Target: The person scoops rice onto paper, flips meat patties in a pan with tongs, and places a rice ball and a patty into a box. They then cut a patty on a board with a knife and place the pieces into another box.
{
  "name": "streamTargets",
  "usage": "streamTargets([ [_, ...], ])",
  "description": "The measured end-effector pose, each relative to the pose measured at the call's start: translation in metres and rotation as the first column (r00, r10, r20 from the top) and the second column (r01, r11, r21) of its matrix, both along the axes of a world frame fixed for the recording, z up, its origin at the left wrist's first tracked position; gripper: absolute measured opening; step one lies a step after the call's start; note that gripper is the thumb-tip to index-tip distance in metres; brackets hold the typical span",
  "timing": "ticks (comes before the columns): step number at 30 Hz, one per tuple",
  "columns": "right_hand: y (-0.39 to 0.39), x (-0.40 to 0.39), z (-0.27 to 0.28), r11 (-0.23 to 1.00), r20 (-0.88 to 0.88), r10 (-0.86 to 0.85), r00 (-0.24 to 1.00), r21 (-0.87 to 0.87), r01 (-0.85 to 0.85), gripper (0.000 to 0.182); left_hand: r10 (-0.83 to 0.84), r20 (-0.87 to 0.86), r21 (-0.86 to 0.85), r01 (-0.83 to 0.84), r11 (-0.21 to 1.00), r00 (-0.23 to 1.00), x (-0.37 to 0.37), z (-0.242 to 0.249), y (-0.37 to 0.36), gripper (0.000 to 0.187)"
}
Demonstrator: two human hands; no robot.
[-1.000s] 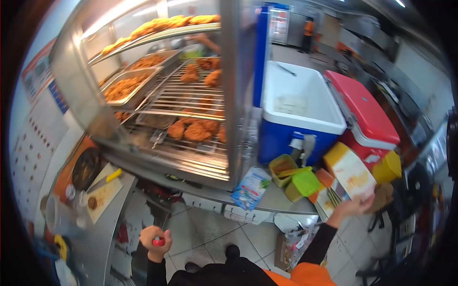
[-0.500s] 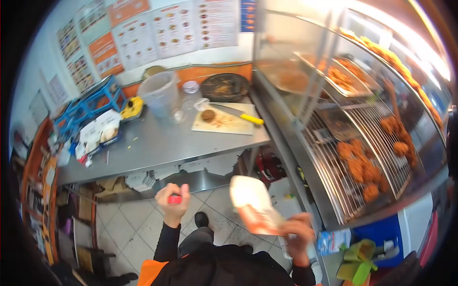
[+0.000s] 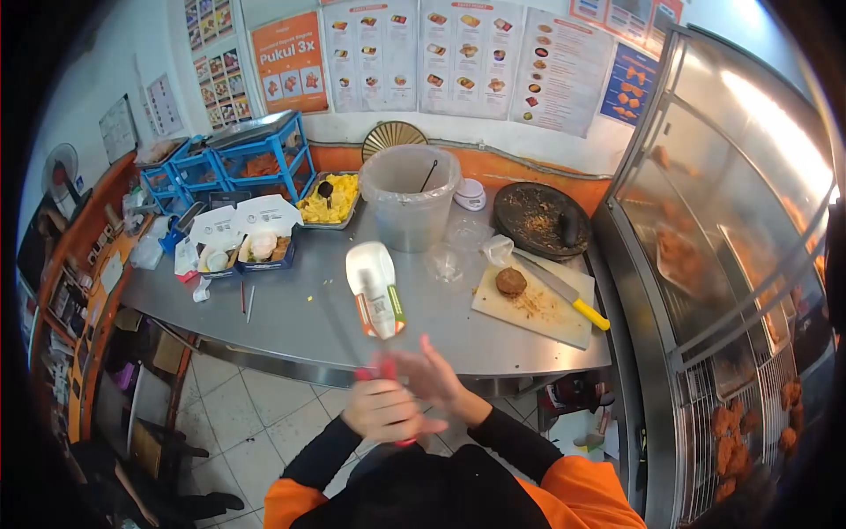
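Observation:
My left hand (image 3: 381, 413) is closed around the red handle (image 3: 386, 366) of what looks like a knife. A blurred grey streak, apparently its blade, points up and left over the steel counter (image 3: 273, 309). Right beside it, my right hand (image 3: 434, 379) has its fingers apart and looks to hold nothing; part of it is behind the left hand. Just beyond both hands, a white paper food sleeve (image 3: 372, 269) with a printed orange and green end lies near the counter's front edge.
A cutting board (image 3: 568, 322) bears a brown round lump (image 3: 510, 282) and a yellow-handled knife (image 3: 590, 314). Behind stand a plastic bucket (image 3: 410, 207), a stone mortar (image 3: 520, 212) and a yellow-food tray (image 3: 330, 201). Open food boxes (image 3: 264, 247) sit left; a glass display case (image 3: 705, 194) stands right.
My view has turned from the display case toward the counter. The paper sleeve, held in my right hand before, now lies on the counter. Both hands have come together, the left keeping the red handle.

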State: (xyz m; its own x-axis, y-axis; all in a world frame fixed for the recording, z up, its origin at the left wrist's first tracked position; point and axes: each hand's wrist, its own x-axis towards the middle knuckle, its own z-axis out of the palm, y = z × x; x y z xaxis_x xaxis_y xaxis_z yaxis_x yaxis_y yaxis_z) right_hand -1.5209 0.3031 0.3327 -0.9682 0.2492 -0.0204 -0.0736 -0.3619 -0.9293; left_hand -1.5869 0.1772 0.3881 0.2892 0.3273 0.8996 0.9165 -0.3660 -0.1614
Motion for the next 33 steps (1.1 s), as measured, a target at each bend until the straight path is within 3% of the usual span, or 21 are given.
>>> streamTargets([
  [1, 0.0, 0.004, 0.029, 0.886, 0.015, 0.221, 0.975, -0.42, -0.195, 0.048, -0.091, 0.003, -0.087, 0.091, 0.992, 0.996, -0.009, -0.033, 0.02, 0.028],
  [2, 0.005, 0.003, 0.045, 0.572, -0.073, 0.409, 0.91, -0.756, -0.318, 0.05, -0.102, 0.014, -0.09, 0.103, 0.991, 0.995, -0.01, -0.041, 0.037, 0.028],
  [3, 0.015, -0.002, 0.003, 0.754, -0.066, 0.218, 0.974, -0.623, -0.211, 0.039, -0.173, 0.014, -0.199, 0.172, 0.965, 0.985, -0.011, -0.044, 0.056, 0.027],
  [5, 0.046, 0.006, 0.007, 0.799, 0.088, -0.048, 0.995, -0.595, 0.092, 0.023, -0.256, 0.023, -0.303, 0.251, 0.919, 0.966, -0.023, -0.04, 0.071, 0.026],
  [7, 0.085, 0.03, -0.004, 0.833, 0.159, -0.377, 0.913, -0.372, 0.409, 0.008, 0.045, 0.213, -0.587, 0.091, 0.805, 0.976, -0.042, -0.029, 0.065, 0.032],
  [8, 0.102, 0.043, -0.006, 0.775, 0.273, -0.596, 0.755, -0.053, 0.63, 0.013, 0.299, 0.327, -0.535, -0.085, 0.84, 0.897, -0.057, -0.04, 0.068, 0.042],
  [9, 0.128, 0.062, -0.029, 0.68, 0.318, -0.713, 0.625, 0.099, 0.726, 0.019, 0.513, 0.44, -0.506, -0.269, 0.82, 0.737, -0.077, -0.06, 0.073, 0.052],
  [11, 0.157, 0.098, -0.028, 0.61, 0.254, -0.787, 0.562, 0.453, 0.65, 0.032, 0.613, 0.764, -0.556, -0.279, 0.783, 0.201, -0.124, -0.109, 0.075, 0.062],
  [12, 0.177, 0.119, -0.056, 0.466, 0.228, -0.841, 0.491, 0.767, 0.442, 0.031, 0.751, 0.653, -0.656, -0.419, 0.627, 0.101, -0.15, -0.129, 0.07, 0.064],
  [13, 0.18, 0.126, -0.054, 0.34, 0.144, -0.852, 0.504, 0.883, 0.323, 0.03, 0.853, 0.522, -0.729, -0.53, 0.433, -0.021, -0.172, -0.146, 0.066, 0.066],
  [14, 0.182, 0.13, -0.05, 0.193, 0.059, -0.846, 0.531, 0.96, 0.201, 0.03, 0.858, 0.513, -0.738, -0.524, 0.425, -0.026, -0.189, -0.159, 0.069, 0.066],
  [16, 0.197, 0.141, -0.061, 0.125, 0.039, -0.81, 0.586, 0.986, 0.107, 0.034, 0.906, 0.282, -0.856, -0.509, 0.089, -0.316, -0.212, -0.178, 0.077, 0.063],
  [18, 0.216, 0.145, -0.062, 0.039, 0.014, -0.764, 0.645, 0.999, 0.024, 0.041, 0.937, 0.211, -0.894, -0.442, 0.069, -0.28, -0.214, -0.173, 0.082, 0.062],
  [20, 0.235, 0.149, -0.059, -0.181, 0.026, -0.664, 0.748, 0.964, -0.193, 0.053, 0.961, 0.14, -0.928, -0.371, 0.042, -0.24, -0.216, -0.175, 0.084, 0.061],
  [23, 0.26, 0.148, -0.068, -0.268, 0.014, -0.661, 0.75, 0.929, -0.254, 0.062, 0.964, 0.15, -0.949, -0.306, 0.078, -0.219, -0.234, -0.199, 0.07, 0.044],
  [24, 0.268, 0.144, -0.066, -0.314, -0.033, -0.652, 0.758, 0.921, -0.23, 0.064, 0.798, 0.502, -0.864, -0.151, 0.481, -0.333, -0.245, -0.216, 0.059, 0.038],
  [25, 0.273, 0.139, -0.065, -0.354, -0.068, -0.642, 0.764, 0.91, -0.217, 0.064, 0.495, 0.719, -0.589, -0.049, 0.807, -0.487, -0.25, -0.225, 0.053, 0.033],
  [26, 0.279, 0.137, -0.069, -0.351, -0.063, -0.642, 0.764, 0.91, -0.22, 0.064, 0.498, 0.716, -0.592, -0.047, 0.805, -0.489, -0.239, -0.207, 0.059, 0.033],
  [28, 0.292, 0.133, -0.086, -0.33, 0.009, -0.655, 0.756, 0.896, -0.297, 0.063, 0.03, 0.882, -0.232, -0.377, 0.897, -0.47, -0.201, -0.134, 0.073, 0.034],
  [31, 0.294, 0.124, -0.096, -0.25, 0.093, -0.703, 0.705, 0.895, -0.368, 0.061, -0.013, 0.954, -0.119, -0.416, 0.901, -0.301, -0.187, -0.104, 0.056, 0.04],
  [33, 0.288, 0.117, -0.087, -0.237, 0.074, -0.709, 0.701, 0.911, -0.337, 0.06, 0.004, 0.943, -0.125, -0.343, 0.931, -0.334, -0.18, -0.076, 0.047, 0.04],
])
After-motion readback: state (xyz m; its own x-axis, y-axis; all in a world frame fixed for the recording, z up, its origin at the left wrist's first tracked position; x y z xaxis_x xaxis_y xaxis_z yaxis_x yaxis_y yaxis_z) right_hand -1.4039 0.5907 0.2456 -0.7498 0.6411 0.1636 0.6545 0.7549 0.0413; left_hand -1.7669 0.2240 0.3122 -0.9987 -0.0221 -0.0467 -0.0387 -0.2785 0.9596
